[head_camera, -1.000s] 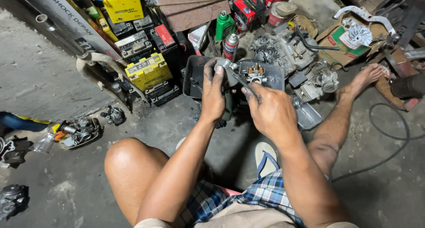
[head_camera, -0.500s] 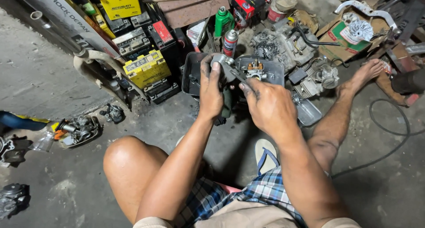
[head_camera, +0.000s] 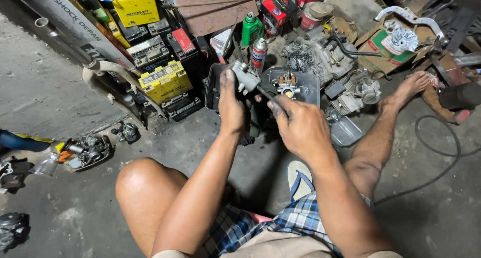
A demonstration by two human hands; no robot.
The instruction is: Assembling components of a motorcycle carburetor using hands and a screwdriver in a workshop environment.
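Overhead, left hand [head_camera: 231,107] grips metal part [head_camera: 244,78]; right hand [head_camera: 300,127] pinches thin tool [head_camera: 265,93] above black tray [head_camera: 310,82].

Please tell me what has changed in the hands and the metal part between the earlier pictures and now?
Little changed. The left hand still grips the small grey metal part, and the right hand still works a thin tool against it over the dark tray. Both hands sit marginally lower in view. The yellow batteries and spray can stayed put.

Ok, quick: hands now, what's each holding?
Left hand: closed on a small metal part.
Right hand: closed on a thin tool set against that part.
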